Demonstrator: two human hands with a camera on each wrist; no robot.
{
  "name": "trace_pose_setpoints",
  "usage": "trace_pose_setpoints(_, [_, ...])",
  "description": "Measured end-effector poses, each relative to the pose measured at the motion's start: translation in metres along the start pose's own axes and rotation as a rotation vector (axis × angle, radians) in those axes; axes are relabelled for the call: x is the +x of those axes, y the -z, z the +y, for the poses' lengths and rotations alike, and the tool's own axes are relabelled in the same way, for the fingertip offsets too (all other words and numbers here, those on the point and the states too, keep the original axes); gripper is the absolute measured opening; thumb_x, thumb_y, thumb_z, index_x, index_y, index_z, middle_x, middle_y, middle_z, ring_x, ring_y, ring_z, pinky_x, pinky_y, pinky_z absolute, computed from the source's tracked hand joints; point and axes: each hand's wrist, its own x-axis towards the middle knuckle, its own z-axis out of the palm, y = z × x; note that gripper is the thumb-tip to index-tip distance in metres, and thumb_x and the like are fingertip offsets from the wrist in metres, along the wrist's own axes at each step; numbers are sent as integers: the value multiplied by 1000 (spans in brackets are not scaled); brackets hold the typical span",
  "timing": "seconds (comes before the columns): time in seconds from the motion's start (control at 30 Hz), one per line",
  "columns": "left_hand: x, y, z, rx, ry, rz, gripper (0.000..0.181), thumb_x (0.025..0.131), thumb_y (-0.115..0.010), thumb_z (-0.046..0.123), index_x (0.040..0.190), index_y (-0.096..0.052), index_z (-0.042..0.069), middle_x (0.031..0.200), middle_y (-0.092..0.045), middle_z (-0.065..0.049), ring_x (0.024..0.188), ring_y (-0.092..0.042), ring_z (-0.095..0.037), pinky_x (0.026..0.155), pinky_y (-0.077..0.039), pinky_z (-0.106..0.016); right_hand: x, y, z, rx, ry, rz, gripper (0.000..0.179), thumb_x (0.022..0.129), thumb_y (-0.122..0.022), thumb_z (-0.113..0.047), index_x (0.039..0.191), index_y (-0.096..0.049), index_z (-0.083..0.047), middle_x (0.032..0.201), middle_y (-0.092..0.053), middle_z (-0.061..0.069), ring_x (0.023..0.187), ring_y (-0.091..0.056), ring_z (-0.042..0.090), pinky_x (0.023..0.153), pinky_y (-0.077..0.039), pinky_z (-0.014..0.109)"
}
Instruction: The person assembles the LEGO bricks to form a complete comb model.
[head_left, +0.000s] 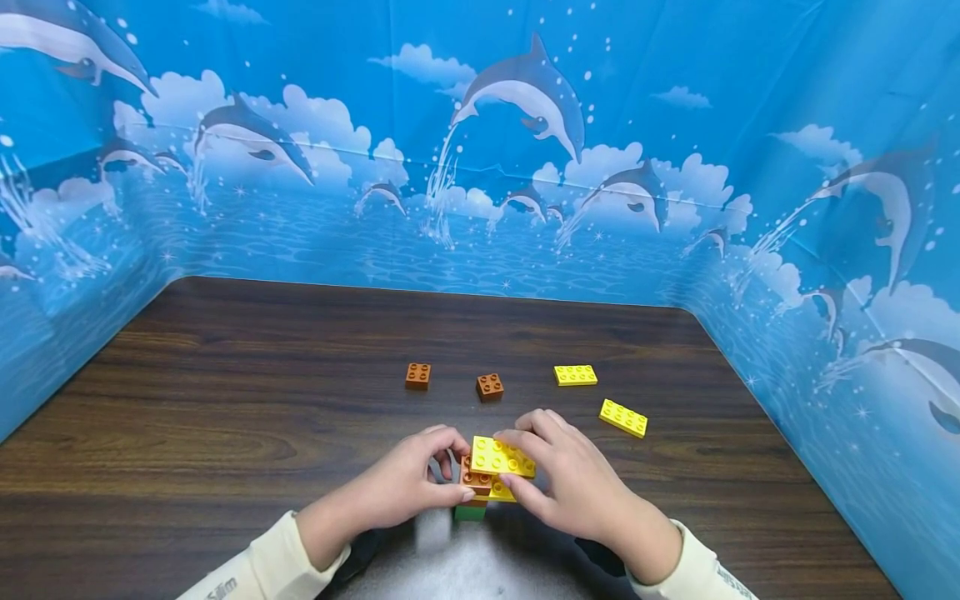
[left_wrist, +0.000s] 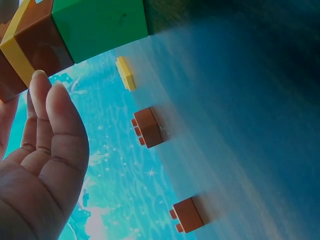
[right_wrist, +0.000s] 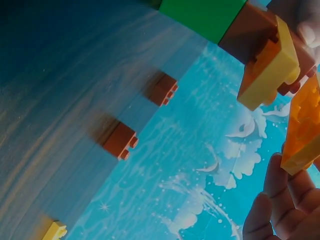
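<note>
In the head view a stack of toy building bricks stands near the table's front, with a green brick (head_left: 470, 513) at its base. Above that come a brown brick (left_wrist: 45, 40), a yellow plate (right_wrist: 270, 65) jutting out to the right, and a top brown brick (head_left: 472, 479). My left hand (head_left: 397, 483) pinches the stack's upper part between thumb and fingers. Another studded yellow plate (head_left: 501, 457) is held by my right hand (head_left: 581, 483), thumb in front and fingers behind. It overlaps the top brown brick in the head view; the right wrist view shows it tilted, just beyond the studs.
Two loose brown bricks, a left one (head_left: 417, 377) and a right one (head_left: 490, 387), lie beyond the hands. Two yellow plates, one farther back (head_left: 575, 375) and one nearer (head_left: 623, 417), lie to the right on the dark wood table (head_left: 225, 400). A blue dolphin-print sheet (head_left: 337, 242) borders the table.
</note>
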Motion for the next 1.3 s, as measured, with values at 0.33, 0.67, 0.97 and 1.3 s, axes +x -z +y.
trace_pose_setpoints(0.33, [0, -1, -1, -16, -17, 7, 27, 81, -76, 18, 99, -58, 9, 93, -53, -1, 80, -53, -12, 62, -48, -23, 0, -3, -4, 33, 10, -24, 37, 85, -72, -33, 118, -67, -17, 105, -55, -7, 89, -47, 6, 73, -47, 24])
trace_pose_setpoints(0.67, [0, 0, -1, -10, 0, 1, 25, 82, -76, 19, 98, -59, 9, 93, -53, -2, 80, -54, -15, 62, -48, -24, 1, -4, -6, 30, 27, -38, 36, 84, -73, -31, 116, -68, -17, 103, -55, -8, 88, -47, 6, 71, -45, 22])
trace_pose_setpoints(0.97, [2, 0, -3, -52, 18, -15, 26, 81, -76, 16, 100, -60, 8, 95, -53, -2, 81, -53, -16, 63, -49, -24, 5, -2, -8, 14, 39, -64, 36, 84, -73, -32, 116, -68, -17, 99, -53, -8, 86, -46, 6, 69, -44, 21])
trace_pose_setpoints(1.3, [1, -1, -2, -53, 1, 7, 27, 80, -76, 16, 99, -60, 8, 95, -53, -2, 80, -53, -14, 63, -48, -24, 6, 0, -9, 15, 41, -88, 35, 84, -73, -32, 115, -68, -16, 99, -52, -8, 87, -47, 7, 70, -45, 22])
